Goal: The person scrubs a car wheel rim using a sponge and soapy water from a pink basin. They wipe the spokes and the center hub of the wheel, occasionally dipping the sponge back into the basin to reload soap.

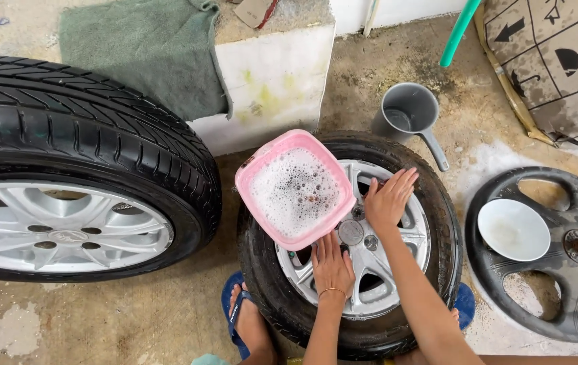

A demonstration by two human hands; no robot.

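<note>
Wheel lies flat between the person's feet, a pink tub of suds on it within reach; both hands, left and right, press spread on its spokes.

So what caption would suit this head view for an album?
Both hands, left and right, rest on a wheel's rim beside a pink tub of suds.
</note>
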